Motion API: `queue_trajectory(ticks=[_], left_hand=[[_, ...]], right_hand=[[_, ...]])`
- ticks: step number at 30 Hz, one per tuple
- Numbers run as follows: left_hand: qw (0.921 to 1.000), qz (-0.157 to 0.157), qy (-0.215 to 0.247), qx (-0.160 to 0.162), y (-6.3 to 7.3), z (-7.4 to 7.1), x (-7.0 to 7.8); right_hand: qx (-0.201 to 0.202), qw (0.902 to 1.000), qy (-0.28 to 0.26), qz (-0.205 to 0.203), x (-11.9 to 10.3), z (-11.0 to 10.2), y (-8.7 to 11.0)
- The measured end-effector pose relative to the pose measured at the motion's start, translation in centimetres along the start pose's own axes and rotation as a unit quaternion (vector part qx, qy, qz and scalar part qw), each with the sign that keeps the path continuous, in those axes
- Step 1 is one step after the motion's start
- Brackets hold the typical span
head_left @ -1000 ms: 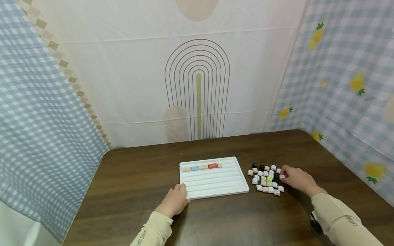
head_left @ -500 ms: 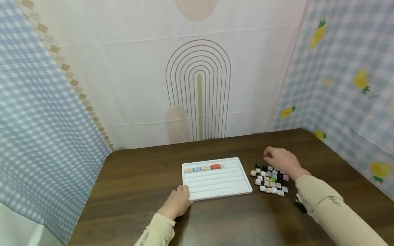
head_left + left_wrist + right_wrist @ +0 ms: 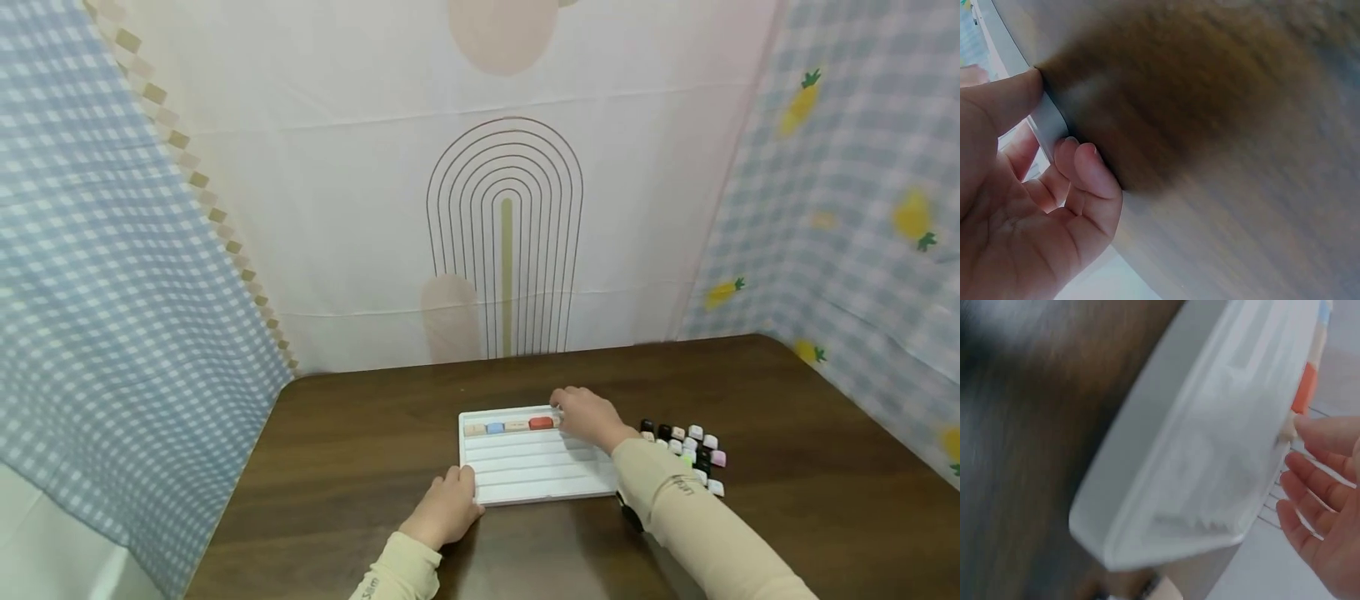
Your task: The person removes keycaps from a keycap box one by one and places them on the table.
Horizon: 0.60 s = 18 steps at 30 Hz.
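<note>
A white ridged tray (image 3: 525, 471) lies on the table, with a row of keycaps in its far groove: beige ones, a blue keycap (image 3: 495, 428) and a red keycap (image 3: 541, 423). My left hand (image 3: 444, 508) grips the tray's near left corner between thumb and fingers, as the left wrist view shows. At the row's right end, my right hand (image 3: 590, 419) pinches a small beige keycap (image 3: 1287, 427) beside the red one. Its thumb tip lies against that keycap, and the other fingers are spread. The pinch is partly hidden behind the thumb.
Loose keycaps in white, black, beige, green and a pink keycap (image 3: 718, 458) lie right of the tray, partly covered by my right sleeve (image 3: 660, 479). A brown table (image 3: 360, 433) runs back to a hanging patterned cloth (image 3: 360, 250).
My right hand has left the loose keycaps and moved left to the tray's far groove. The left hand stays at the tray's corner. The head view has shifted slightly.
</note>
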<state>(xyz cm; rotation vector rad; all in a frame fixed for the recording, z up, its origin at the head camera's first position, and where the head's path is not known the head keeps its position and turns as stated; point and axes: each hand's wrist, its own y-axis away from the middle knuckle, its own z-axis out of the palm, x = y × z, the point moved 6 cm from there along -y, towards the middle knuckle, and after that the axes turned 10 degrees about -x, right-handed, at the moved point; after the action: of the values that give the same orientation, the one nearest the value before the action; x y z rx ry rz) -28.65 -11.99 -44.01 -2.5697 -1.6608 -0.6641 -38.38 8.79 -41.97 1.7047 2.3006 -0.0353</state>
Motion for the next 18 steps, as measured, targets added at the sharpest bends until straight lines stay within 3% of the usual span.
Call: queue_trajectory(ticks=[5, 18], left_hand=[[1.0000, -0.005, -0.004, -0.002, -0.09, 0.21, 0.09], [0.9999, -0.008, -0.004, -0.010, -0.02, 0.14, 0.22]], right_hand=[[0.008, 0.9997, 0.021, 0.008, -0.16, 0.92, -0.27], [0.027, 0.9984, 0.049, -0.008, -0.55, 0.81, -0.07]])
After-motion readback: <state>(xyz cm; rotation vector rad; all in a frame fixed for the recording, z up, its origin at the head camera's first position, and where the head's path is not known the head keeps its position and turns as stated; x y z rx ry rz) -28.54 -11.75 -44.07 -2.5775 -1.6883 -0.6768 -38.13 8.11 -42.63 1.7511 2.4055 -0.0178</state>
